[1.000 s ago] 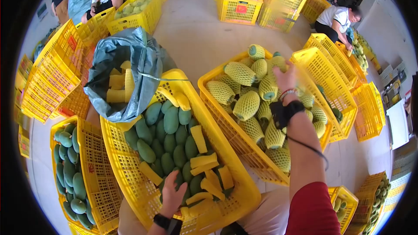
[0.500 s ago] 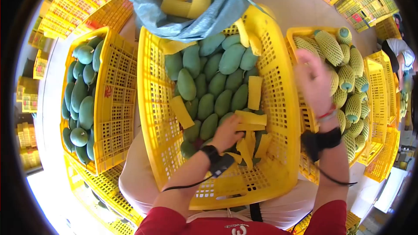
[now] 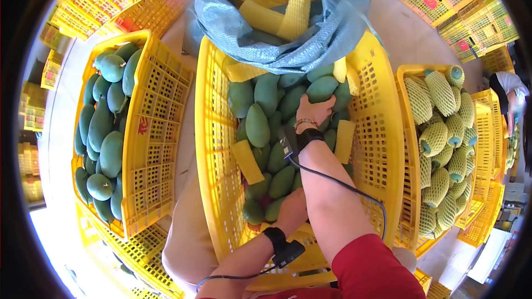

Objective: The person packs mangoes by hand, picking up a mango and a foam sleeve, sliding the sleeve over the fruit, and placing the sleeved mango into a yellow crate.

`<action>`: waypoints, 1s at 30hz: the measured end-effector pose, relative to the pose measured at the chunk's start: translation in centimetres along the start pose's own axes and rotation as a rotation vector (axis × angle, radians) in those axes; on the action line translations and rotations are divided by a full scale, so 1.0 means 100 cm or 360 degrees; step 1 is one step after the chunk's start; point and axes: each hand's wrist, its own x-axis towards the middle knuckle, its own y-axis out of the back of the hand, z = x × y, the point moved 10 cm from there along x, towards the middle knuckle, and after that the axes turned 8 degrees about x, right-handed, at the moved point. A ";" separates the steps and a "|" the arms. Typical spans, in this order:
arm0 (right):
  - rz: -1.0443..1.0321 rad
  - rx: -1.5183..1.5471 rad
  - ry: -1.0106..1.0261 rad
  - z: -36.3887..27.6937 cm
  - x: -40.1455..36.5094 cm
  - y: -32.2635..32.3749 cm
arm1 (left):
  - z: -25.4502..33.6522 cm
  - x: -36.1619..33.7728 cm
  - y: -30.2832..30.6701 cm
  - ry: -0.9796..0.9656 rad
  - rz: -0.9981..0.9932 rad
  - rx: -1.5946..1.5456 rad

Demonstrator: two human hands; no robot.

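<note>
Green mangoes [image 3: 257, 124] fill much of the large yellow crate [image 3: 219, 210] in front of me. My right hand [image 3: 315, 112] reaches into its upper middle, fingers spread against a mango [image 3: 322, 88] near the back. Lower down, my left hand [image 3: 292, 210] is beside the mangoes at the near end; its fingers are mostly hidden by my right forearm. Loose yellow foam sleeves [image 3: 247, 161] lie on the fruit and along the crate sides. A blue woven bag [image 3: 277, 55] holding more foam sleeves [image 3: 296, 11] rests over the crate's far end.
On the left, a tilted yellow crate [image 3: 160, 133] holds bare mangoes [image 3: 111, 152]. To the right, another crate [image 3: 407, 188] holds foam-sleeved mangoes [image 3: 438, 135]. Stacked crates [image 3: 443, 0] stand at the back right, and a person [image 3: 511, 86] is at the far right edge.
My right hand has moved from the right-hand crate's edge leftward onto the mangoes in the middle crate. My left hand stays low in the crate. The view has shifted slightly.
</note>
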 end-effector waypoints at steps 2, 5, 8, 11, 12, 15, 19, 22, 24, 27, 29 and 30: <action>0.0091 -0.0033 0.0079 -0.002 0.001 0.004 | -0.002 0.001 -0.007 -0.0011 0.0010 -0.0005; -0.0711 0.1028 -0.0122 0.016 0.011 -0.014 | 0.006 0.007 -0.001 -0.0013 0.0024 -0.0093; -0.1493 0.1496 -0.0571 -0.011 -0.050 0.039 | -0.002 0.008 0.022 0.0159 0.0262 -0.0148; -0.1790 0.1567 -0.0543 -0.041 -0.112 0.114 | 0.002 0.002 0.064 0.0307 0.0478 -0.0292; -0.1891 0.1552 -0.0539 -0.046 -0.128 0.134 | 0.009 -0.003 0.076 0.0257 0.0551 -0.0383; -0.1725 0.1450 -0.0668 -0.015 -0.160 0.174 | 0.028 -0.029 0.091 0.0249 0.0464 -0.0681; -0.1762 0.1842 -0.0705 -0.005 -0.217 0.200 | 0.077 -0.079 0.085 0.0294 0.0021 -0.1813; -0.1778 0.1931 -0.0632 -0.001 -0.242 0.221 | 0.080 -0.112 0.080 0.0218 -0.0134 -0.1576; -0.1789 0.1939 -0.0552 -0.001 -0.253 0.236 | 0.078 -0.126 0.079 0.0219 -0.0137 -0.1479; -0.1726 0.1877 -0.0604 0.010 -0.261 0.253 | 0.081 -0.144 0.082 0.0299 -0.0098 -0.1782; -0.1813 0.1919 -0.0802 0.024 -0.268 0.259 | 0.076 -0.147 0.082 0.0372 -0.0049 -0.2174; -0.1817 0.1918 -0.0813 0.027 -0.270 0.265 | 0.059 -0.145 0.078 0.0480 0.0009 -0.2170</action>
